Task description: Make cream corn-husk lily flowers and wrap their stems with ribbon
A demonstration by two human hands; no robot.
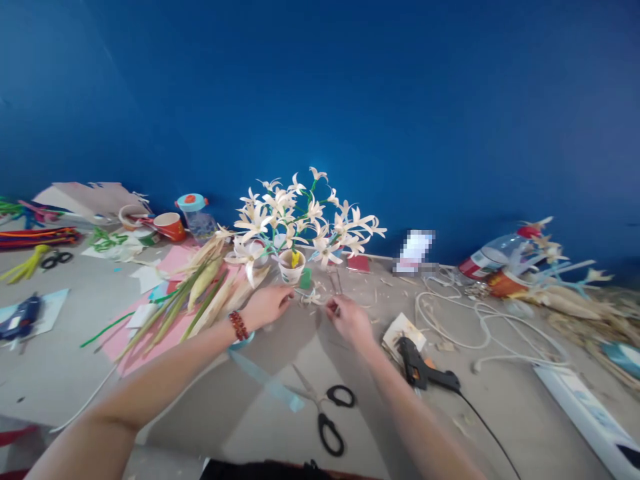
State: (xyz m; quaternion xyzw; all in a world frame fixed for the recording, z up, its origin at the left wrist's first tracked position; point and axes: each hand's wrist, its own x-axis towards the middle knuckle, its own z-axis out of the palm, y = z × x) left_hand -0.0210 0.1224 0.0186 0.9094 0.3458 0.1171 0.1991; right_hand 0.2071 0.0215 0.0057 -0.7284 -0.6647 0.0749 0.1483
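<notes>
My left hand (267, 305), with a red bead bracelet at the wrist, and my right hand (349, 318) reach to the middle of the table. Both pinch the ends of a small pale flower piece (314, 299) lying between them. Just behind it stands a white cup (291, 265) holding a bouquet of cream paper flowers (305, 217) on green stems. Left of my left hand lies a bundle of pale husk flowers with green stems (200, 293) on pink paper.
Black-handled scissors (327, 413) and a black glue gun (423, 370) with its cord lie near my forearms. White cables (480, 327) and a power strip (585, 410) are at right, with a plastic bottle (493, 257). Cups, pipe cleaners and another glue gun (20, 317) are at left.
</notes>
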